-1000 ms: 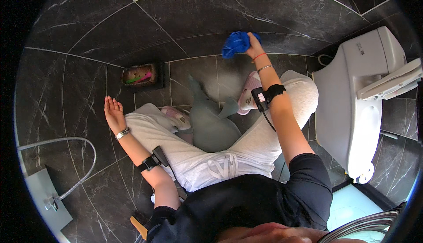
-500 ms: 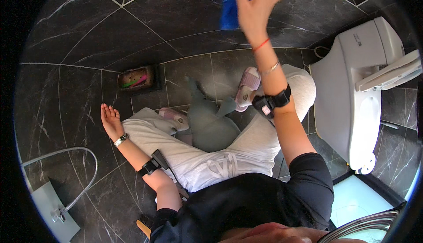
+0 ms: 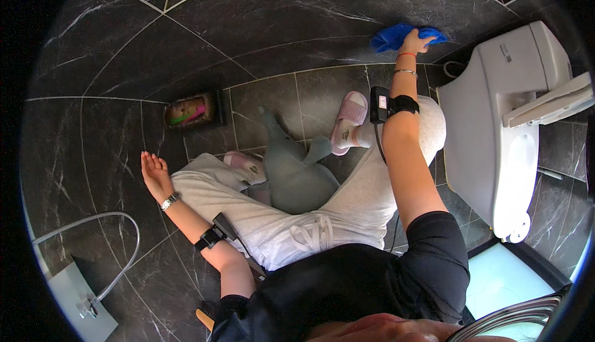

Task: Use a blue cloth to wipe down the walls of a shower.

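My right hand [image 3: 416, 42] is closed on a bunched blue cloth [image 3: 392, 38] and presses it against the dark marbled tile wall [image 3: 310, 13], low down near the toilet [image 3: 489, 119]. Parts of the cloth stick out on both sides of my fingers. On the left, my left hand [image 3: 156, 173] holds nothing. Its fingers are stretched out, and the wrist lies beside my left knee. I sit with knees apart, and a smooth grey-green rounded thing [image 3: 300, 181] with stubby projections is between my legs; its kind is unclear.
A dark box [image 3: 214, 109] with pink and green items inside stands at the wall's foot. At the lower left a metal shower hose [image 3: 133, 230] curves from a grey panel [image 3: 87, 305]. Pink slippers [image 3: 351, 119] are on my feet. The toilet's lid [image 3: 551, 103] is raised at right.
My right hand has come down and to the right along the wall with the blue cloth, from the top of the view to near the floor edge. My left hand has barely moved.
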Action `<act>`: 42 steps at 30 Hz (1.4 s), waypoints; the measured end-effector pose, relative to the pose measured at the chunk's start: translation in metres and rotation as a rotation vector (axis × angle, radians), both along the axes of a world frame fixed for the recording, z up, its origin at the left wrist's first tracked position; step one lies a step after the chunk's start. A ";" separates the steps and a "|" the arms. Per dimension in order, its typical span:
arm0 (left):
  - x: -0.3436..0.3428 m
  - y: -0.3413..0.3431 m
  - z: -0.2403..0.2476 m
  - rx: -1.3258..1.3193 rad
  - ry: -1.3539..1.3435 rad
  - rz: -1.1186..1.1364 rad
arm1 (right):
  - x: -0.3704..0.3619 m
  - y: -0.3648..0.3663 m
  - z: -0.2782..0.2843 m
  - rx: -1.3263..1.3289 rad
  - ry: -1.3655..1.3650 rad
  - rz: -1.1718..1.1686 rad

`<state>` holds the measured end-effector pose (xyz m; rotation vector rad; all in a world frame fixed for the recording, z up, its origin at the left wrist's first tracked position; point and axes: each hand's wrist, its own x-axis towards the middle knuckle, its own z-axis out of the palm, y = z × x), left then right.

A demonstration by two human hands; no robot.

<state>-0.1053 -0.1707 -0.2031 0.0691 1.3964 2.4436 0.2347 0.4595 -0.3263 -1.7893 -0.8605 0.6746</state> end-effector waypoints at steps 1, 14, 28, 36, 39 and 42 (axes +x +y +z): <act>0.001 0.000 0.000 0.020 -0.005 -0.012 | -0.006 -0.003 -0.011 -0.109 0.153 0.026; -0.003 -0.013 -0.006 0.089 0.012 -0.042 | -0.110 -0.130 0.004 -0.638 1.154 0.998; 0.003 -0.018 -0.009 0.143 0.004 0.024 | -0.059 -0.153 0.251 0.386 1.295 1.168; 0.000 -0.008 -0.011 0.119 0.004 -0.013 | -0.004 -0.080 0.200 0.920 -0.691 0.140; 0.002 0.003 -0.006 0.081 0.016 -0.027 | 0.003 -0.050 0.152 0.547 -0.530 0.226; -0.003 -0.002 -0.005 0.070 -0.007 -0.025 | 0.009 -0.020 0.094 0.322 -0.397 0.166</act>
